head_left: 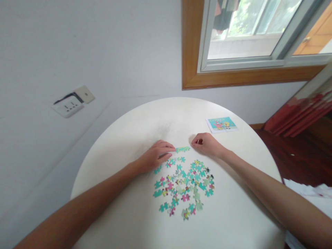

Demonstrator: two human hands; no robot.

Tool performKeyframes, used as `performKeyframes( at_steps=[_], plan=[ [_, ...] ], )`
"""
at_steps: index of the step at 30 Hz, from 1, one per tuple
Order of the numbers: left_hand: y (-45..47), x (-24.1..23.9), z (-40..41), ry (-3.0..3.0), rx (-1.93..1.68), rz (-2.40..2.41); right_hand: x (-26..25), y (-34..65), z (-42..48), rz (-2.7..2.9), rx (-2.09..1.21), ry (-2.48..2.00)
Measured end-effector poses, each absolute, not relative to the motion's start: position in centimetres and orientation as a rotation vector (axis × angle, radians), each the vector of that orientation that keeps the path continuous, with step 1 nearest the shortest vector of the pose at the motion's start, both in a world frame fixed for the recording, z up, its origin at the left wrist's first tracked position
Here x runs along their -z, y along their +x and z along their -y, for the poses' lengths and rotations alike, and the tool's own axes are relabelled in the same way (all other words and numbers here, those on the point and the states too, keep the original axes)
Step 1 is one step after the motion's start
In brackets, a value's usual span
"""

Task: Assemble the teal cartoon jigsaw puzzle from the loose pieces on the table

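Observation:
A short joined strip of jigsaw puzzle pieces (183,149), teal with some yellow-green, lies on the white round table (124,207). My left hand (159,154) rests flat at the strip's left end, fingers stretched out and fingertips touching it. Just past the right end is my right hand (204,144), its thumb and fingers curled together in a pinch. Whatever sits in that pinch, if anything, is hidden or too small to name. Nearer to me spreads a loose heap of puzzle pieces (185,197) in teal, pink, yellow and pale green, a few partly under my left hand.
At the table's far right lies a picture card (222,124) showing cartoon figures on teal. Behind the table are a white wall with a power socket (68,105) and a wood-framed window (192,52). A red and white curtain (301,116) hangs at the right.

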State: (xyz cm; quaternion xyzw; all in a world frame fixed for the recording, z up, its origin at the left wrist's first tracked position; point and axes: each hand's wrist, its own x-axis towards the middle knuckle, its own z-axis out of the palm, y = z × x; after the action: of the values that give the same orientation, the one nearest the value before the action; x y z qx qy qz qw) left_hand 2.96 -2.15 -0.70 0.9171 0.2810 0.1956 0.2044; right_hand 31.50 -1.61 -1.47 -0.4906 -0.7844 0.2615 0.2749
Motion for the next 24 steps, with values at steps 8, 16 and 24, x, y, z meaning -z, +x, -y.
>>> performKeyframes(
  at_steps=[8,16,24],
  plan=[
    [2.9,0.8,2.2,2.571,-0.554,-0.789,1.8,30.7,2.1,2.147,-0.688,-1.335],
    [2.8,0.9,2.1,2.592,-0.522,-0.825,1.3,29.3,3.1,2.123,-0.609,-1.400],
    [2.7,0.9,2.1,2.578,-0.536,-0.933,1.8,28.2,3.3,2.113,-0.491,-1.420]
  ],
)
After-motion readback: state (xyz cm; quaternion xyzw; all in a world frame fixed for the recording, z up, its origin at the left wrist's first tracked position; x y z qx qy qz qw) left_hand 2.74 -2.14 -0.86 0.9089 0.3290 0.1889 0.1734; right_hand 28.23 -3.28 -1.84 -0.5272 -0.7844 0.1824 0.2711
